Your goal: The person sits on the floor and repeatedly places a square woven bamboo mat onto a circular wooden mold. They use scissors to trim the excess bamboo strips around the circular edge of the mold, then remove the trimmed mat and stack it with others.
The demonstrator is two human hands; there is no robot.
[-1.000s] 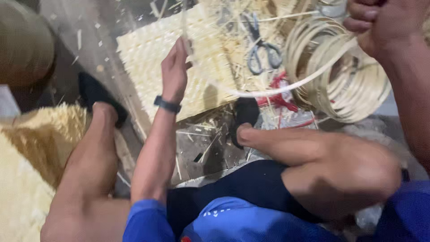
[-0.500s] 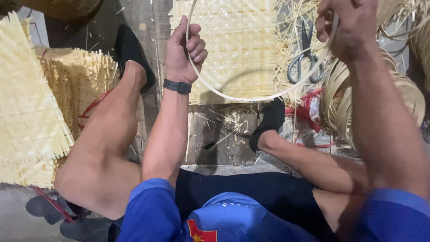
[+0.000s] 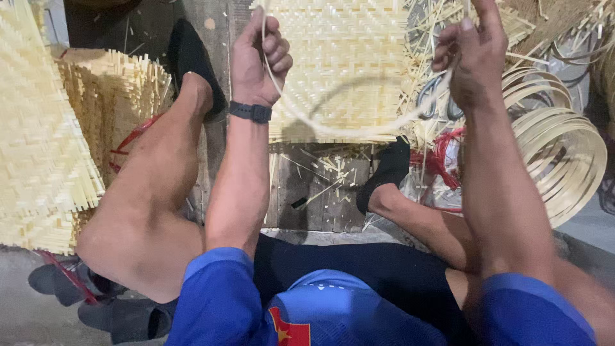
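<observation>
Dark worn wooden planks littered with pale splinters, grey concrete floor at lower left, dim light

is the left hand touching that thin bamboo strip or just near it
Touching. In the head view the left hand is closed around the bamboo strip, which runs through its curled fingers and bows across to the right hand.

A bamboo-weaving workshop floor: pale woven bamboo mats stacked left of the left hand, coiled bamboo-strip hoops right of the right hand, splinters underneath.
</observation>
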